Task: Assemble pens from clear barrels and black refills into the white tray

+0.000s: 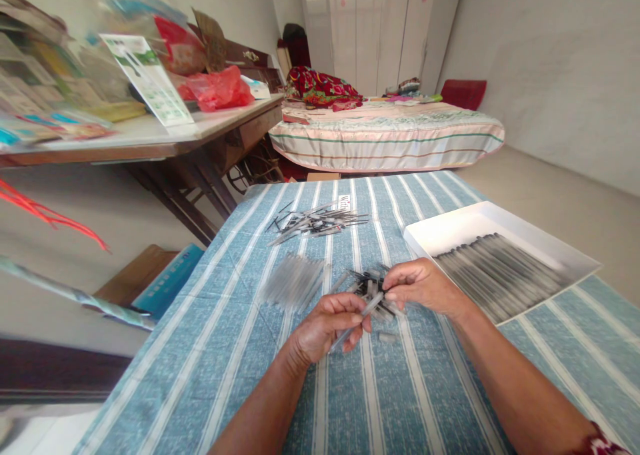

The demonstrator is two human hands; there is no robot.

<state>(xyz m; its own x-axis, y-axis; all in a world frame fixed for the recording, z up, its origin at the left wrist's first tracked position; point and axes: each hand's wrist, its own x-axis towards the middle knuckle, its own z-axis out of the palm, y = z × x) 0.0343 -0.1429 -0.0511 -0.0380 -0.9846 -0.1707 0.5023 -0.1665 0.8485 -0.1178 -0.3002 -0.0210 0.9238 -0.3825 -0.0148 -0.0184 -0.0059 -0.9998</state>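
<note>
My left hand grips a clear pen barrel that slants up to the right. My right hand pinches the upper end of that same barrel over a small heap of dark pen parts. A blurred bundle of clear barrels lies to the left of my hands. Farther back is a loose pile of thin pen refills. All of this rests on a blue and white striped tablecloth.
A white tray at the right holds several rows of dark pens. One small clear piece lies near my left hand. A cluttered desk stands at the left, and a bed is behind.
</note>
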